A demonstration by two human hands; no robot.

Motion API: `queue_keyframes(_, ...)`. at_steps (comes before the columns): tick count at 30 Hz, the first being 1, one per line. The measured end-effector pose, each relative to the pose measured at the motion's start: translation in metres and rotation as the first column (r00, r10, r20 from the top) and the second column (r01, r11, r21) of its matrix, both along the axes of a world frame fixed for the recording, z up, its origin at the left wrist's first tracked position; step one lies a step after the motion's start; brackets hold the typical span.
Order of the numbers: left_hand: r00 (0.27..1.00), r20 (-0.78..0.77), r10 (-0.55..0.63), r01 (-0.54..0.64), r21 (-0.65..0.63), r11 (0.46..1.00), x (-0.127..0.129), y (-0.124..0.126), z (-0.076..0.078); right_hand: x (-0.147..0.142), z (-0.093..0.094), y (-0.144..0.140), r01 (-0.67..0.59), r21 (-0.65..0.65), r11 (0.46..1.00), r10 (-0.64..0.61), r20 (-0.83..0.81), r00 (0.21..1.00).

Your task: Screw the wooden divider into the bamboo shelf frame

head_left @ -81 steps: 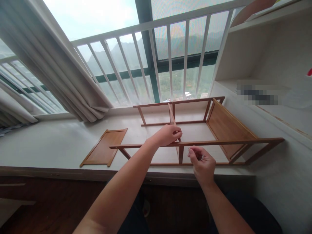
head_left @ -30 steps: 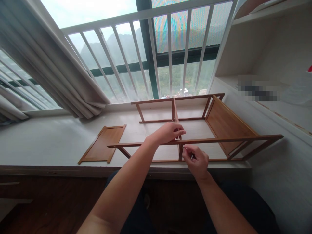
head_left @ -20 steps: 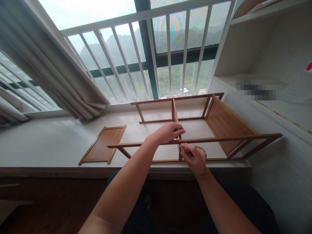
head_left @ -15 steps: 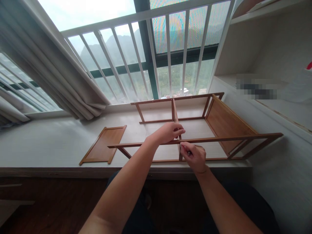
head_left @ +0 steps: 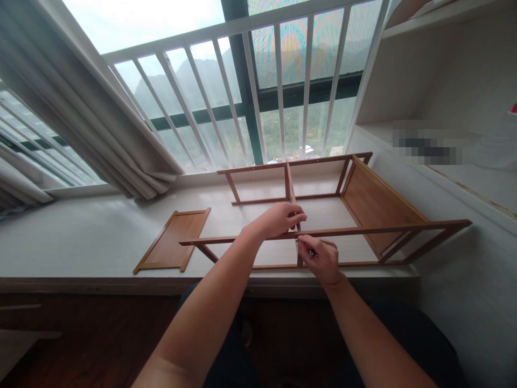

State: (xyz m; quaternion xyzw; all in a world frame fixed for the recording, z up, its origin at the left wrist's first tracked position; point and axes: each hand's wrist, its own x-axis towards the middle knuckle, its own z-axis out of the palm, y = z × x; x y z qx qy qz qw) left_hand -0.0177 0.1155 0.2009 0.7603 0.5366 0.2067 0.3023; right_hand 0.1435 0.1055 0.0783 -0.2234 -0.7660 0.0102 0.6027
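A brown wooden shelf frame lies on its side on the white window ledge, with a solid panel at its right end. My left hand reaches over the near long rail, its fingers curled on the crossbar in the middle of the frame. Just below that rail, against the near end of the same crossbar, my right hand is closed in a pinch. A bit of a small metal tool shows between its fingers; most of it is hidden by the hand.
A separate wooden panel lies flat on the ledge to the left. White railing bars and a grey curtain stand behind. At the right are a wall and a shelf niche holding a blurred-out item.
Both hands keep almost the same place on the crossbar. My right hand has turned slightly at the wrist. The frame and panel hold still apart from a tiny shift of the view.
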Motion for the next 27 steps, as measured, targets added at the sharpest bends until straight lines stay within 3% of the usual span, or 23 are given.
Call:
queue_keyframes(11, 1.000, -0.016, 0.012, -0.012, 0.017, 1.000, -0.001, 0.003, -0.004, -0.003, 0.004, -0.011, 0.004, -0.128, 0.992, -0.017, -0.100, 0.995)
queue_keyframes(21, 0.999, -0.013, 0.034, -0.034, 0.027, 0.999, -0.001, 0.002, -0.004, -0.009, 0.003, -0.024, 0.046, -0.168, 0.985, -0.072, -0.152, 0.986)
queue_keyframes(27, 0.999, -0.038, 0.014, -0.011, 0.061, 0.998, -0.001, 0.003, -0.003, -0.006, 0.004, -0.025, 0.011, -0.331, 0.943, -0.084, -0.209, 0.974)
